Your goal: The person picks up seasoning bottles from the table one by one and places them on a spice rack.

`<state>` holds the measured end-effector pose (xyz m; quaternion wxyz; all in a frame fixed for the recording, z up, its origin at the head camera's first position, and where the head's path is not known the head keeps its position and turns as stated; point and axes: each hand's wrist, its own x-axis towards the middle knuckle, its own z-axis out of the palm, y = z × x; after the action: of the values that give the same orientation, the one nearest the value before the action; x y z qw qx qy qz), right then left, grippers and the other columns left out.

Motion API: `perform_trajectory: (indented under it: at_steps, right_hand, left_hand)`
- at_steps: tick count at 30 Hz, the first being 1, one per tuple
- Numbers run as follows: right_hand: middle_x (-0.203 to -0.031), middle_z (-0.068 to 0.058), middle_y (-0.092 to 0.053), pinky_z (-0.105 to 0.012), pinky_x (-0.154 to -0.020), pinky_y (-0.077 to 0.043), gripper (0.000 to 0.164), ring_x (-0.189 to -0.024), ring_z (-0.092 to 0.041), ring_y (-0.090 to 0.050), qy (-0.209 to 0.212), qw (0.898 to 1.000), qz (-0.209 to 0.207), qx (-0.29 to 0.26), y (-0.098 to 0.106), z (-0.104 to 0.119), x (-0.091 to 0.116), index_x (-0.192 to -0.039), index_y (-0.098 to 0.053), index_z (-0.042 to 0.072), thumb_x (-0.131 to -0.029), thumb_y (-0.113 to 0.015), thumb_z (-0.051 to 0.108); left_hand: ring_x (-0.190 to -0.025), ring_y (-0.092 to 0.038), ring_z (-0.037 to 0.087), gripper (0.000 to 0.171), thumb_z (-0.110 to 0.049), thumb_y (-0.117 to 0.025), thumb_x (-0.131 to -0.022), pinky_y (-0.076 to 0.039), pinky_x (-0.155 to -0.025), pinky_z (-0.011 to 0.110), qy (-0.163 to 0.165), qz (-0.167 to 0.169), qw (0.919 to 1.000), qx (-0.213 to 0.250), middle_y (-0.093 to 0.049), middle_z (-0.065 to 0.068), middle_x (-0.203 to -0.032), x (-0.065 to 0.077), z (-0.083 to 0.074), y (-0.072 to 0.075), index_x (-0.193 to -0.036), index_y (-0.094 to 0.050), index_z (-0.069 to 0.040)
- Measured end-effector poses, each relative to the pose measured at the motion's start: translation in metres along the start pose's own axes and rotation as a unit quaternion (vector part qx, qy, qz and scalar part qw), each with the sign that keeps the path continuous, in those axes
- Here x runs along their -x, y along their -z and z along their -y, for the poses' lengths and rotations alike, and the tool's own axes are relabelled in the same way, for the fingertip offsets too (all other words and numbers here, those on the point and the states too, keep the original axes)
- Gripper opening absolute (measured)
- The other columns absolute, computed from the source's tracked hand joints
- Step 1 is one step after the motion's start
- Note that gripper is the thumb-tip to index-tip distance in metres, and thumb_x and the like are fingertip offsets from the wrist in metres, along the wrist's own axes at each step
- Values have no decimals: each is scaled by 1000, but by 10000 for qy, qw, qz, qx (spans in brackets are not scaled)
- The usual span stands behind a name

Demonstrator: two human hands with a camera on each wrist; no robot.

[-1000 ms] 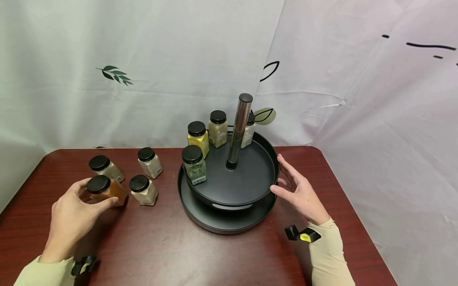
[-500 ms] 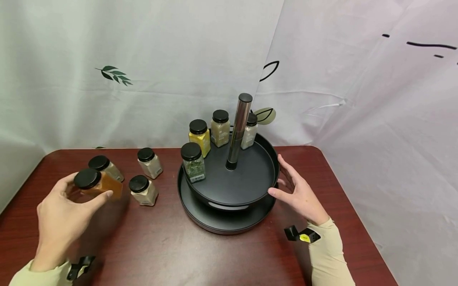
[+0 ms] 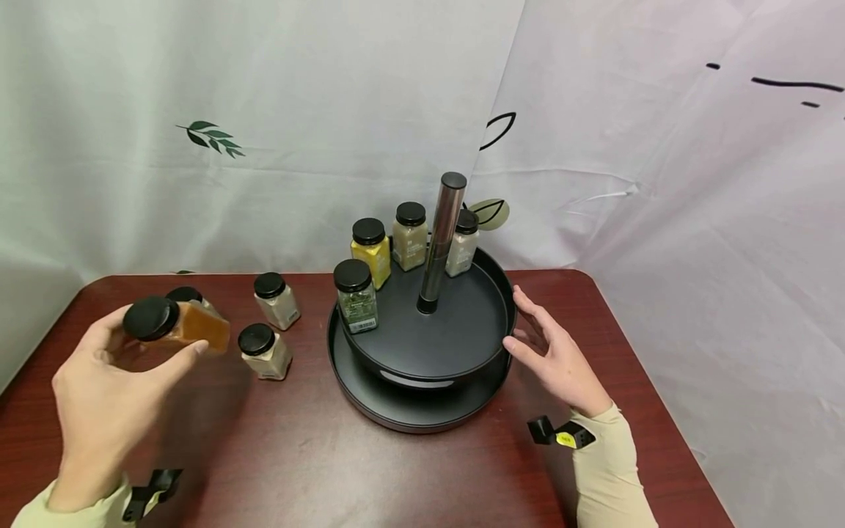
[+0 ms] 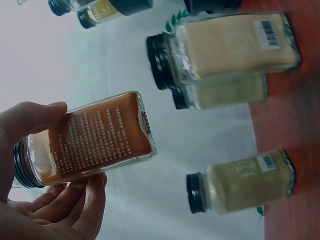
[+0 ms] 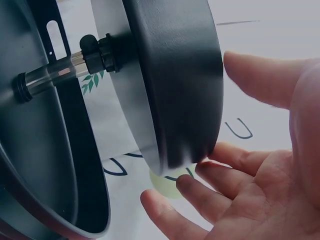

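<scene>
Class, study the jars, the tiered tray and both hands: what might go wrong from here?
The orange-brown square glass jar, tilted in the grip of the left hand, might slip. Swinging it rightwards might knock the cream square glass jar nearby. The green-filled square glass jar stands near the rim of the round black upper tray, so a bump from the right hand could unsettle it.

Tilted in my left hand [image 3: 105, 392] is a square glass jar of orange-brown powder [image 3: 201, 328] (black cap on); my right hand [image 3: 560, 359] touches a round, black two-tier tray [image 3: 436, 345].
</scene>
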<state>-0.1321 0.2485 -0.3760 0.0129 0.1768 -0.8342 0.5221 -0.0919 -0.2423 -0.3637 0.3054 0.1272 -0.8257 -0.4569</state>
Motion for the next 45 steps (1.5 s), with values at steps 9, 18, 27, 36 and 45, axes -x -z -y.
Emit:
perform_trajectory:
  at_steps: [9, 18, 27, 36, 45]
  right_hand:
    - [-162, -3, -31, -30, -105, -45, 69, -144, -23, -38, 35, 9992, -164, -362, 1, 0, -2, -155, -37, 8, -95, -70, 4]
    - [-165, -3, -25, -25, -104, -45, 77, -146, -23, -34, -40, 9982, -58, -597, 0, 0, -3, -158, -31, 10, -92, -72, 2]
    - [-166, -1, -22, -25, -106, -43, 83, -148, -21, -30, -102, 9975, -13, -705, -2, 3, -3, -159, -27, 12, -91, -73, 0]
    - [-167, 0, -20, -23, -106, -42, 88, -149, -20, -28, -175, 9972, -13, -726, -5, 4, -3, -160, -26, 13, -88, -76, 1]
    - [-167, 2, -18, -21, -107, -40, 89, -150, -17, -25, -207, 9977, 38, -643, -5, 5, -1, -160, -25, 15, -88, -77, 4]
  left_hand:
    - [-93, -63, 2, 69, 3, -91, -64, -43, -80, 9, -136, 128, 9994, 303, -70, -16, -103, 7, -21, -2, -126, -68, -16]
    - [-92, -63, 2, 73, 9, -91, -61, -44, -77, 8, -398, 344, 9978, 408, -70, -18, -102, 14, -36, -7, -127, -68, -13]
    - [-86, -65, 0, 75, 8, -93, -59, -47, -76, 7, -955, 702, 9921, 421, -70, -13, -97, 20, -51, -14, -126, -67, -12]
    - [-74, -67, 5, 72, 8, -92, -62, -51, -73, 11, -1178, 1209, 9830, 720, -71, -4, -94, 26, -67, -26, -126, -66, -12]
    - [-85, -67, 5, 72, 5, -91, -64, -47, -66, 12, -1516, 1336, 9754, 885, -71, -5, -107, 28, -83, -36, -127, -67, -17]
